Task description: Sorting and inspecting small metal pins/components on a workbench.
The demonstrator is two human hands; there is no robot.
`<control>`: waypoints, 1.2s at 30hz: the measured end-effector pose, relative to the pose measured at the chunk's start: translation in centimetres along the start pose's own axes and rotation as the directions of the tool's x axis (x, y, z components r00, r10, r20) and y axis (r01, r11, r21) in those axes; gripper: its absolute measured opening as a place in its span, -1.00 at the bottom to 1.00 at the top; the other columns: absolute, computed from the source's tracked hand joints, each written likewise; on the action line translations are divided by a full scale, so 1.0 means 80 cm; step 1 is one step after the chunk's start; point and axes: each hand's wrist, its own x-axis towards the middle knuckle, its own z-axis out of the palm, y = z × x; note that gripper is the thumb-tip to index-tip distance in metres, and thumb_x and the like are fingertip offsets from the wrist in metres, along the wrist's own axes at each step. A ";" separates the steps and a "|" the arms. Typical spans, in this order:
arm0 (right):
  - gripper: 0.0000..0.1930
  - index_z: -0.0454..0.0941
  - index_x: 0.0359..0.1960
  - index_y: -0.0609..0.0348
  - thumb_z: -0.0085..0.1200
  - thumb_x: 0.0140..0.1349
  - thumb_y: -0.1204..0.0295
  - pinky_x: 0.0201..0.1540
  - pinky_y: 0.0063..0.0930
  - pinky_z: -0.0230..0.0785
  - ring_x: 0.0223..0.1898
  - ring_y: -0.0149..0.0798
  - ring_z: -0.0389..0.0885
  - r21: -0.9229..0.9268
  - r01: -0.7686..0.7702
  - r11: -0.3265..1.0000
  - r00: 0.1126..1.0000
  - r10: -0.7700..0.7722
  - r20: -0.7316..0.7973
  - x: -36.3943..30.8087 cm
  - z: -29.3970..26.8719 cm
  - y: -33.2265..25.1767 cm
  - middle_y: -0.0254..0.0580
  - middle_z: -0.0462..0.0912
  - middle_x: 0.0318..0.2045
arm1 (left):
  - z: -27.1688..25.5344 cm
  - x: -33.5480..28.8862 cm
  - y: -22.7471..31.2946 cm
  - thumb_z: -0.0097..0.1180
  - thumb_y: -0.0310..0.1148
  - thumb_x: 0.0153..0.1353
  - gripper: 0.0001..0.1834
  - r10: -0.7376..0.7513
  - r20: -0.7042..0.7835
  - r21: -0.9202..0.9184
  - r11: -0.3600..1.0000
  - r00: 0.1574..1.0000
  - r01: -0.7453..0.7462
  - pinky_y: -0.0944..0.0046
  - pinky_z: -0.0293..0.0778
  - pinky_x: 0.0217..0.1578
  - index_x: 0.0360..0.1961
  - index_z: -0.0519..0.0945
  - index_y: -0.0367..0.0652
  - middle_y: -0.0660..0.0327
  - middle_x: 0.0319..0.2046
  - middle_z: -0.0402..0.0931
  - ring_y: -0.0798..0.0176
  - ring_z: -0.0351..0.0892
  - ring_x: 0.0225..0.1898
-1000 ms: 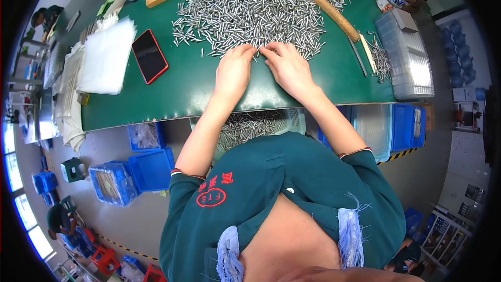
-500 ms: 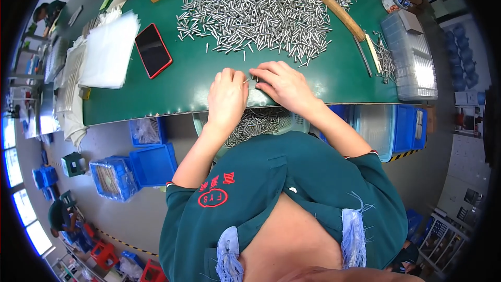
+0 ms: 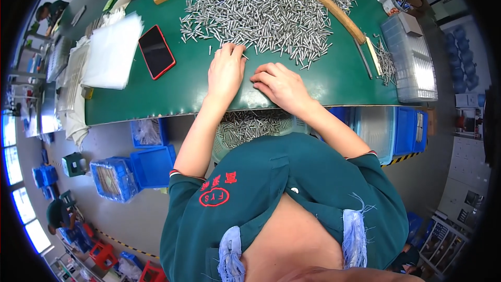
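A wide heap of small silver metal pins (image 3: 255, 13) covers the far middle of the green tabletop (image 3: 193, 86). My left hand (image 3: 225, 73) reaches to the near edge of this heap, its fingers closed at the tips around one pin that sticks out by the forefinger. Nearer to me, my right hand (image 3: 284, 87) rests over the tabletop with curled fingers; whatever lies under its fingertips is hidden. Below the table edge, in front of my body, a pale green basket (image 3: 219, 143) holds many more such pins.
Wooden strips (image 3: 339, 13) border the heap. A red-rimmed phone (image 3: 156, 52) and white plastic sheets (image 3: 112, 52) lie to the left. At the right are a small pile of longer metal pieces (image 3: 385, 65) and a clear plastic box (image 3: 412, 65). Blue bins (image 3: 154, 164) stand below the table.
My left hand has moved forward from beside my right hand to the heap's near edge. My right hand has shifted only slightly, and the two hands are now apart.
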 end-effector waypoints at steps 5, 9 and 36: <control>-0.83 0.54 -0.34 0.01 0.21 0.02 0.35 -0.26 -0.41 0.44 -0.29 -0.27 0.52 0.002 -0.036 0.999 0.995 0.036 -0.094 -0.003 0.000 0.013 -0.39 0.51 -0.29 | -0.002 -0.008 0.007 0.11 -0.43 0.11 -0.86 -0.031 0.087 0.010 0.999 0.996 0.031 0.11 0.44 -0.17 -0.28 0.53 -0.16 0.09 -0.26 0.45 0.03 0.48 -0.18; -0.78 0.54 -0.30 0.03 0.23 0.01 0.33 -0.25 -0.39 0.44 -0.26 -0.27 0.52 0.014 -0.050 0.999 0.997 0.051 -0.062 -0.003 -0.004 0.010 -0.37 0.50 -0.27 | -0.017 -0.031 0.027 0.12 -0.43 0.10 -0.85 -0.062 0.212 -0.013 0.998 0.975 0.067 0.10 0.44 -0.19 -0.28 0.52 -0.17 0.09 -0.28 0.44 0.02 0.48 -0.20; -0.79 0.58 -0.31 0.00 0.19 0.05 0.23 -0.25 -0.38 0.39 -0.29 -0.28 0.48 -0.054 0.000 0.999 1.000 0.000 -0.001 -0.009 -0.017 0.015 -0.41 0.49 -0.32 | -0.026 -0.046 0.023 0.14 -0.41 0.09 -0.84 0.074 0.177 -0.071 0.996 0.981 -0.063 0.15 0.45 -0.24 -0.27 0.53 -0.14 0.18 -0.35 0.44 0.09 0.49 -0.24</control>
